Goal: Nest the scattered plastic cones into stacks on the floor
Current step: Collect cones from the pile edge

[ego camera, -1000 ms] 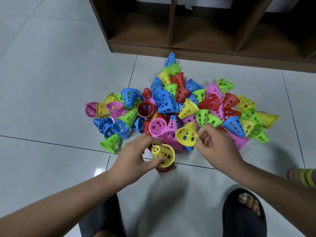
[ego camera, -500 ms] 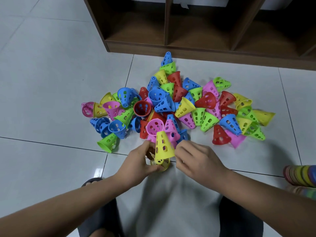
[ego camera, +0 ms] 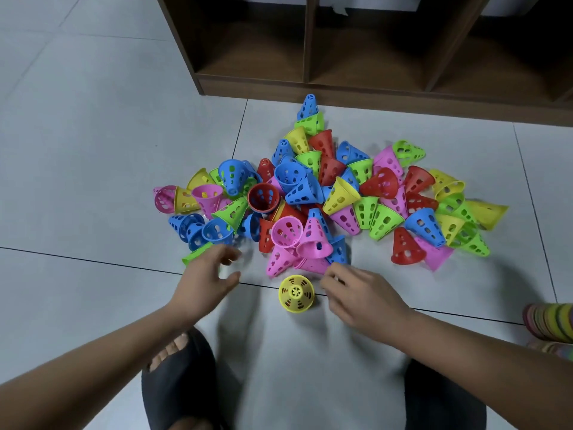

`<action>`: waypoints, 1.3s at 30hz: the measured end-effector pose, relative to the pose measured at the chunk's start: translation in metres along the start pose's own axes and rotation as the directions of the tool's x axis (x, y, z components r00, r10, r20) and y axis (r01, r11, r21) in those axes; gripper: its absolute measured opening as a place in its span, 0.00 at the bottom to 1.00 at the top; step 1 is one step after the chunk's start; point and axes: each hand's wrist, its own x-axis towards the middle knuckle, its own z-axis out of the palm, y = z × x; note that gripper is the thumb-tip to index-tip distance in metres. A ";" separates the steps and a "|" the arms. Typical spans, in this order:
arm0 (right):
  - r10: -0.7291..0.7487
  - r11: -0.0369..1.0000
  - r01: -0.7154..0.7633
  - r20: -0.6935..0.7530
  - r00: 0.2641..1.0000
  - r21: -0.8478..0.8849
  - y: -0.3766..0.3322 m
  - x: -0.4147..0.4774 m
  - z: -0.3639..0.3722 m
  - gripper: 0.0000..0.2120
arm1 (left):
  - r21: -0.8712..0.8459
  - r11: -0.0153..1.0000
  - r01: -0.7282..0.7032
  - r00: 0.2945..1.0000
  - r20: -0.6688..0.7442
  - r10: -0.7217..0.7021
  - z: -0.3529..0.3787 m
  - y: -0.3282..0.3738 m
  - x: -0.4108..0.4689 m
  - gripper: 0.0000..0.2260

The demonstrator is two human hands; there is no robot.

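Observation:
A heap of perforated plastic cones (ego camera: pixel 313 193) in blue, green, yellow, red and pink lies scattered on the tiled floor. In front of it a small stack topped by a yellow cone (ego camera: pixel 296 293) stands upright, tip up, with red showing through its holes. My left hand (ego camera: pixel 204 279) hovers to the stack's left, fingers loosely spread, holding nothing, just over a green cone (ego camera: pixel 195 255). My right hand (ego camera: pixel 359 297) is to the stack's right, fingers relaxed and apart from it, close to a pink cone (ego camera: pixel 311 264).
A dark wooden shelf unit (ego camera: pixel 372 91) runs along the back, right behind the heap. My dark slippers (ego camera: pixel 179 383) are planted on the tiles below the hands. A stack of colourful rings (ego camera: pixel 550 321) sits at the right edge. Bare tiles lie to the left.
The yellow cone that both hands held has been set down on the stack and released. My left hand moved left toward the green cone; my right hand drew back to the right.

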 end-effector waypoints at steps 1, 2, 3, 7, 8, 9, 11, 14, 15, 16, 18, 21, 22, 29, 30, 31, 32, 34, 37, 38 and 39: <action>0.047 0.999 -0.047 -0.006 0.999 -0.001 0.006 0.003 -0.002 0.06 | 0.050 0.999 -0.003 0.999 -0.041 0.005 -0.006 -0.006 0.003 0.16; 0.102 0.995 -0.102 -0.012 0.995 0.000 0.013 0.005 -0.004 0.06 | 0.101 0.995 -0.006 0.997 -0.079 0.014 -0.010 -0.013 0.006 0.15; 0.159 0.987 -0.159 -0.018 0.987 0.007 0.020 0.007 -0.004 0.06 | 0.147 0.989 -0.008 0.993 -0.114 0.025 -0.015 -0.019 0.009 0.15; 0.285 0.958 -0.285 0.008 0.959 0.019 0.044 0.013 -0.006 0.10 | 0.234 0.971 -0.049 0.969 -0.224 0.103 -0.027 -0.038 0.012 0.10; 0.298 0.954 -0.298 0.017 0.954 0.020 0.048 0.015 -0.007 0.11 | 0.251 0.966 -0.061 0.963 -0.239 0.123 -0.028 -0.041 0.012 0.09; 0.305 0.952 -0.306 0.026 0.952 0.025 0.052 0.016 -0.007 0.13 | 0.261 0.964 -0.050 0.961 -0.249 0.118 -0.029 -0.043 0.011 0.10; 0.309 0.949 -0.312 0.069 0.948 0.033 0.056 0.019 -0.006 0.15 | 0.270 0.962 0.031 0.968 -0.248 0.039 -0.028 -0.047 0.011 0.14; 0.326 0.941 -0.335 0.141 0.935 0.045 0.059 0.023 -0.005 0.19 | 0.286 0.945 0.157 0.977 -0.186 -0.106 -0.025 -0.055 0.011 0.20; 0.333 0.938 -0.344 0.162 0.929 0.050 0.060 0.023 -0.004 0.20 | 0.285 0.941 0.181 0.977 -0.163 -0.138 -0.024 -0.057 0.011 0.21; 0.341 0.933 -0.355 0.179 0.923 0.055 0.060 0.023 -0.004 0.20 | 0.274 0.941 0.199 0.976 -0.147 -0.164 -0.023 -0.059 0.010 0.21; 0.356 0.926 -0.372 0.186 0.916 0.062 0.061 0.020 -0.004 0.18 | 0.236 0.945 0.227 0.971 -0.131 -0.201 -0.021 -0.059 0.007 0.20; 0.379 0.917 -0.394 0.176 0.909 0.065 0.061 0.014 -0.003 0.13 | 0.217 0.943 0.251 0.967 -0.102 -0.234 -0.017 -0.055 0.003 0.18; 0.387 0.910 -0.406 0.180 0.904 0.081 0.060 0.011 -0.002 0.11 | 0.223 0.941 0.254 0.967 -0.090 -0.240 -0.016 -0.055 0.001 0.18; 0.476 0.800 -0.524 0.221 0.851 0.292 0.053 -0.008 0.002 0.06 | 0.268 0.937 0.222 0.969 0.048 -0.243 -0.014 -0.038 -0.009 0.24; 0.492 0.773 -0.545 0.236 0.838 0.325 0.051 -0.008 -0.001 0.07 | 0.258 0.946 0.197 0.974 0.061 -0.219 -0.014 -0.032 -0.010 0.24; 0.508 0.737 -0.569 0.255 0.823 0.365 0.048 -0.009 -0.004 0.07 | 0.239 0.956 0.172 0.979 0.065 -0.192 -0.015 -0.026 -0.011 0.24; 0.521 0.695 -0.591 0.279 0.807 0.410 0.046 -0.009 -0.007 0.07 | 0.211 0.966 0.147 0.985 0.059 -0.163 -0.016 -0.018 -0.012 0.23; 0.539 0.585 -0.628 0.332 0.774 0.513 0.043 -0.008 -0.015 0.08 | 0.131 0.988 0.087 0.995 0.030 -0.092 -0.018 -0.003 -0.014 0.23; 0.550 0.389 -0.644 0.395 0.736 0.658 0.038 -0.004 -0.030 0.07 | -0.021 1.000 -0.001 1.000 -0.023 0.001 -0.023 0.025 -0.015 0.23; 0.553 0.309 -0.632 0.406 0.727 0.711 0.034 -0.002 -0.035 0.08 | -0.083 0.996 -0.019 0.999 -0.038 0.016 -0.025 0.035 -0.015 0.23; 0.553 0.213 -0.612 0.423 0.718 0.762 0.030 0.000 -0.039 0.09 | -0.140 0.989 -0.037 0.999 -0.043 0.031 -0.027 0.043 -0.014 0.24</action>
